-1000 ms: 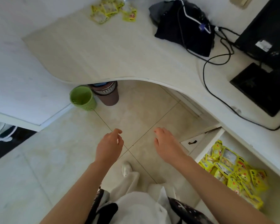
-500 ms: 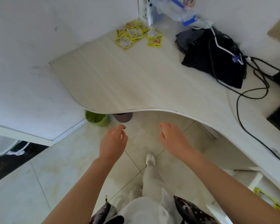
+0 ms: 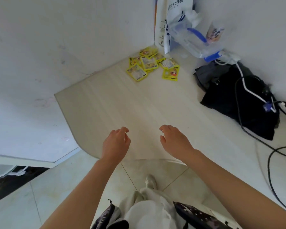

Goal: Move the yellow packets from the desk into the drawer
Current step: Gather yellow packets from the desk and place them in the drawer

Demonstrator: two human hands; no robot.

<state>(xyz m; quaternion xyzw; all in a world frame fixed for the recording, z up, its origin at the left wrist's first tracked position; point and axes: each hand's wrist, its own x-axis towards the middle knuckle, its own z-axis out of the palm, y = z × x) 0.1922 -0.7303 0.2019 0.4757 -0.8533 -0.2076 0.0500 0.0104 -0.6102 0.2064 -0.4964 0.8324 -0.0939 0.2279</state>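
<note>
Several yellow packets point(image 3: 151, 65) lie in a loose heap at the far corner of the pale desk point(image 3: 122, 103), against the wall. My left hand point(image 3: 116, 144) and my right hand point(image 3: 175, 140) hover side by side over the desk's near curved edge, both empty with fingers loosely curled and apart. The packets are well ahead of both hands. The drawer is out of view.
A black bag point(image 3: 238, 100) with cables point(image 3: 271, 146) draped over it sits on the desk at right. A clear plastic bag point(image 3: 196, 38) and a white coffee bag point(image 3: 175, 7) stand in the corner behind the packets. White walls bound the desk at left and back.
My view has swung from the drawer at the lower right up to the desk corner. Both hands have moved forward from above the floor to over the desk edge, still empty.
</note>
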